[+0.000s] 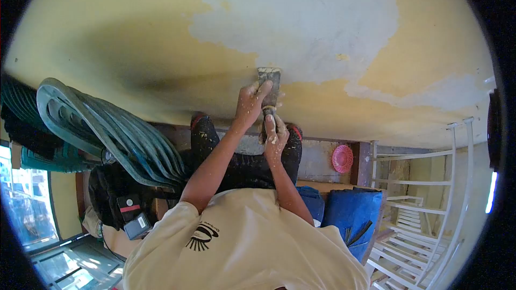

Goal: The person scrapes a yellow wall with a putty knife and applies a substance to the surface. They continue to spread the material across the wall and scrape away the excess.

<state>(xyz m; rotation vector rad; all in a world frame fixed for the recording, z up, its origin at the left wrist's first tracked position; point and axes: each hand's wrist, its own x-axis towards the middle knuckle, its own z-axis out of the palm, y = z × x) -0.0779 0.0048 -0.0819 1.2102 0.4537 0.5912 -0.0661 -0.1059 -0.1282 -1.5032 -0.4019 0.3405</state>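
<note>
A putty-smeared scraper is in both hands, its broad blade edge against or very close to the yellow wall. My left hand grips the blade from the side, thumb laid across its face. Lower down, my right hand is closed round the handle, which is partly hidden by the fingers. Pale putty flecks cover both hands and forearms. Just above the blade spreads a large whitish patch with ragged edges, where the yellow paint does not show.
Stacked green plastic chairs stand close on my left. A black bag lies behind them. To the right are a pink plastic basket, a blue folded cover and a white metal rack near the wall.
</note>
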